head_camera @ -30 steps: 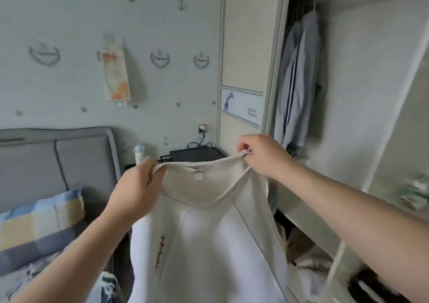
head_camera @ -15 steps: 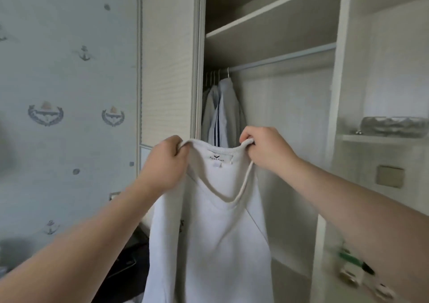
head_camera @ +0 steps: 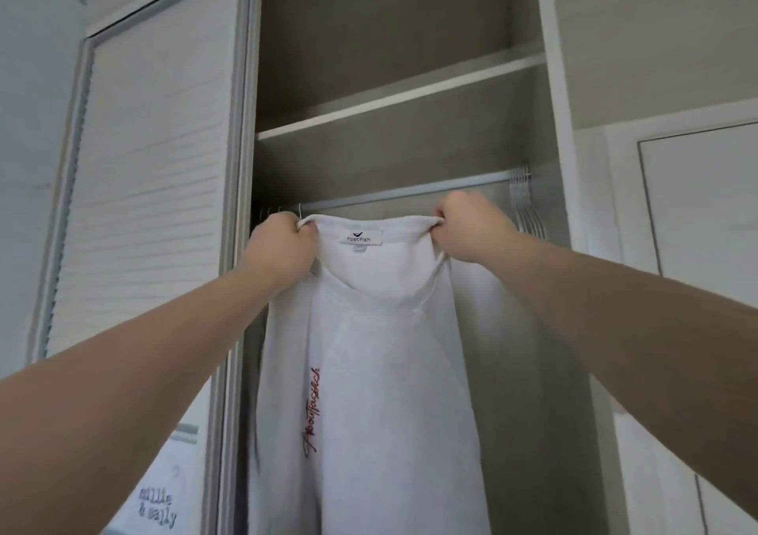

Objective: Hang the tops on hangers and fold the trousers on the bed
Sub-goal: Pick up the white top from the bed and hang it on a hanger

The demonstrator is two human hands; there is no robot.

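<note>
A white top [head_camera: 381,391] with red script down its front and a label at the neck hangs in front of the open wardrobe. My left hand [head_camera: 281,247] grips the left side of its collar. On the collar's right side my right hand [head_camera: 471,229] is closed. The collar is stretched wide between them, just below the grey clothes rail [head_camera: 402,194]. Several empty white hangers [head_camera: 525,202] hang bunched at the rail's right end. More hanger hooks [head_camera: 279,210] show at the rail's left end, above my left hand.
A wardrobe shelf [head_camera: 402,96] runs above the rail. The slatted sliding door [head_camera: 147,190] stands to the left, and a white panel door [head_camera: 697,247] to the right. The bed is out of view.
I have raised the top from chest height to just under the rail. The view has swung up and right, from the bed and wall to the wardrobe's upper part.
</note>
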